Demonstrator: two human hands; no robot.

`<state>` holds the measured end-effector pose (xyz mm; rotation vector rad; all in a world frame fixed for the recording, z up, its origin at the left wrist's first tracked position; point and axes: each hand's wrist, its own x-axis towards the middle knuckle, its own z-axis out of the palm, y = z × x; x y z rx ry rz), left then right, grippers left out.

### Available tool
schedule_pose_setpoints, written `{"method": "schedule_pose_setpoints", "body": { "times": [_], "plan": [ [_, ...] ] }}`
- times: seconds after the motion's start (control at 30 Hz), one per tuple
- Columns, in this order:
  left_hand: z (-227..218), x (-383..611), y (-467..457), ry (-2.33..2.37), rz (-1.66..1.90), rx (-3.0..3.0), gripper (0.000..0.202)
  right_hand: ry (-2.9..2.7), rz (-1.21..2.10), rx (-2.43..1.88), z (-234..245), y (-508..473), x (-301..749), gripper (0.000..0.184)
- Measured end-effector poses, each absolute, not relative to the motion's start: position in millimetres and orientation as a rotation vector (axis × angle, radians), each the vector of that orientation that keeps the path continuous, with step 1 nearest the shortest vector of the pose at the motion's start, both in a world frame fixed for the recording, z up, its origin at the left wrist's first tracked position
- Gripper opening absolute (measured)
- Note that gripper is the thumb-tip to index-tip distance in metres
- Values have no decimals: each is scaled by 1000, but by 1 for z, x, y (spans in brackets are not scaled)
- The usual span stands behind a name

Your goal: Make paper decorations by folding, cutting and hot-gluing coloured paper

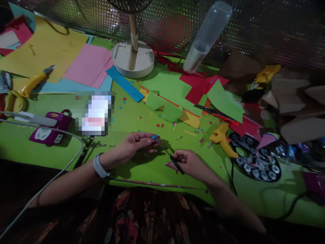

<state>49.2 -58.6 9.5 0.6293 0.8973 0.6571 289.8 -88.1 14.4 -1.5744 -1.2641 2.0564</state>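
Green tabletop [122, 118] fills most of the view, with a perforated mesh [266, 23] behind it. Near the front edge, the left hand [137, 144] pinches a small blue piece [153, 137] between thumb and fingertips, its lower fingers loosely parted. That piece is held just above the table, against the tip of a slim tool, probably scissors [171, 156]. The right hand [190, 164] is curled around the black handle; I cannot tell whether the blades are apart.

By its look, the piece is paper or thin card: very light, fairly stiff at so small a size, not slippery, but quick to crease or tear. Its edge farthest from the metal seems the best hold, with a light pinch and fingertips kept back. The scissors should be light and rigid, steadiest when gripped by the handle, and the narrow tip asks for care so close to the left fingers.

Beyond the hands, a blue strip [127, 86] lies near the fan [147, 66]; it would likely flex along its length, so both ends need support. Bent green paper [172, 115] lies close by, a glue gun [221, 135] to the right
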Motion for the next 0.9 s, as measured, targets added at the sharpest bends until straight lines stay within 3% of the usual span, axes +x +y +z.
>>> {"method": "schedule_pose_setpoints", "body": {
  "times": [0.4,0.67,0.9],
  "plan": [
    [12,46,-56,859,643,582,24,-1300,2041,-1569,12,-89,291,47],
    [15,44,-54,832,645,615,39,-1377,2062,-1563,24,-85,293,51],
    [11,44,-57,775,639,685,35,-1392,2084,-1556,25,-87,293,49]
  ]
}}
